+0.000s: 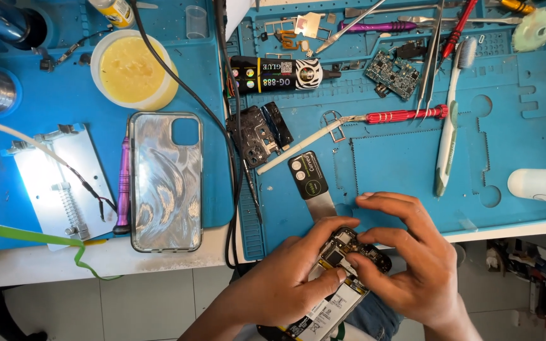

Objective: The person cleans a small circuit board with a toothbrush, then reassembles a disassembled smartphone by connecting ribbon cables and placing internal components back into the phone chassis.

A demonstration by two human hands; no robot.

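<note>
both hands, left hand and right hand, grip opened phone; metal pry tool just beyond; phone's lower end cut off.

Phone case lies left of the glue tube (toothbrush far right).

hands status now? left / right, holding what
Left hand: closed on the opened phone, thumb on its battery.
Right hand: fingertips pinching the phone's top edge, other fingers spread.
</note>
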